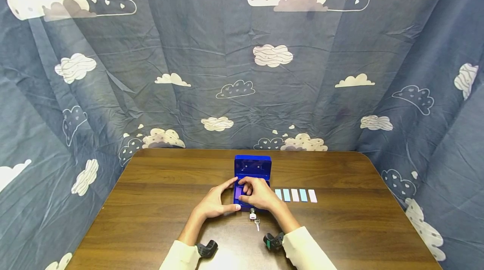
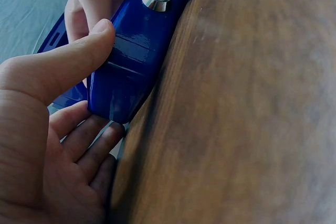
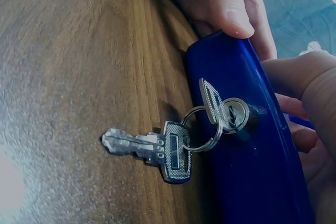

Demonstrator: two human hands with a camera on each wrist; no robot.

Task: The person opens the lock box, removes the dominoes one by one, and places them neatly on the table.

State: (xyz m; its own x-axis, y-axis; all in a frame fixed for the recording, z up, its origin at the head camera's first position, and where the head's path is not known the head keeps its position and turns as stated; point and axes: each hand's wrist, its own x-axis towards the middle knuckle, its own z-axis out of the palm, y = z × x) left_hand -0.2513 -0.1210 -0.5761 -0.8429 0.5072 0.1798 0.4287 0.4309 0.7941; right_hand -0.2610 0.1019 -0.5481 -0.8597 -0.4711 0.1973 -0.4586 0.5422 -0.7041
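A blue metal cash box (image 1: pixel 252 164) stands on the table with its lid raised. My left hand (image 1: pixel 212 202) holds its left end, the thumb on the front edge and the fingers along the side. My right hand (image 1: pixel 260 193) reaches over the box from the right, fingers bent and thumb low. Beside its fingertips, in the left part of the box, lies a purple strip-like block (image 1: pixel 238 192); whether they pinch it is hidden. A key (image 3: pixel 211 100) sits in the front lock (image 3: pixel 237 115), and a second key (image 3: pixel 176 152) hangs from its ring.
Right of the box, several small white and light blue blocks (image 1: pixel 295 195) lie in a row on the brown wooden table (image 1: pixel 351 219). Behind the table hangs a grey-blue curtain (image 1: pixel 204 64) with cloud prints. Each wrist wears a black strap device (image 1: pixel 207 249).
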